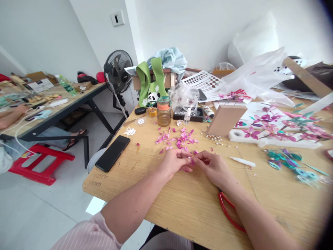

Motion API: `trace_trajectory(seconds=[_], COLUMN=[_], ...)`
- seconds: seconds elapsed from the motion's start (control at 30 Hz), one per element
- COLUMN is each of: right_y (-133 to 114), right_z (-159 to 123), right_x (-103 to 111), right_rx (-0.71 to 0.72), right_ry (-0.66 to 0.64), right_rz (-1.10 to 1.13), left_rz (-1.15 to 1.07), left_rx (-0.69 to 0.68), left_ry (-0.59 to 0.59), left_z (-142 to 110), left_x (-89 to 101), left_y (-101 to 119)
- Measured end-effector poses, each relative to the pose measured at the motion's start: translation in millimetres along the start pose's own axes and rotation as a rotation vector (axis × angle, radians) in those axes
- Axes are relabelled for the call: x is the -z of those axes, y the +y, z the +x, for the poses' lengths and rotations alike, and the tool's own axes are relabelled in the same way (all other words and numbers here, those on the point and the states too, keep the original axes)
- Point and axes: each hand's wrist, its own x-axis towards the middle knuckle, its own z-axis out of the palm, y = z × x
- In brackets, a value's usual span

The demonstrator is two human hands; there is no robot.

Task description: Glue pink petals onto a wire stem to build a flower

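Observation:
My left hand (174,162) is closed in a pinch over the table, with a small pearl bead (189,157) at its fingertips. A pink petal (193,161) shows between the two hands, right at the fingers. From the other side my right hand (212,167) pinches close to it; what its fingertips grip is too small to make out. Many loose pink petals (182,139) lie scattered just beyond my hands. Under my right forearm, partly hidden, are red-handled scissors (229,210). A white pointed tube (243,161) rests to the right.
A phone (112,153) lies at the left edge. Behind the petals stand a lidded jar (164,113), a spray bottle (187,116) and a brown block (226,119). Finished pink flowers (270,129) sit on white foam (275,141) at right, near teal pieces (284,159). A fan (118,74) stands behind.

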Motion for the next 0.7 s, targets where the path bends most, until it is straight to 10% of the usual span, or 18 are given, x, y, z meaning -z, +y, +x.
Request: trace_trajectory(seconds=[0.7], right_y=[-0.1], right_z=[1.7], right_x=[5.0], right_rx=[-0.026], right_ry=[-0.044], right_rz=[-0.003], left_rz=[-0.003], left_rx=[-0.001], left_ry=[0.016], left_z=[-0.6], left_x=[-0.2], left_y=[0.5])
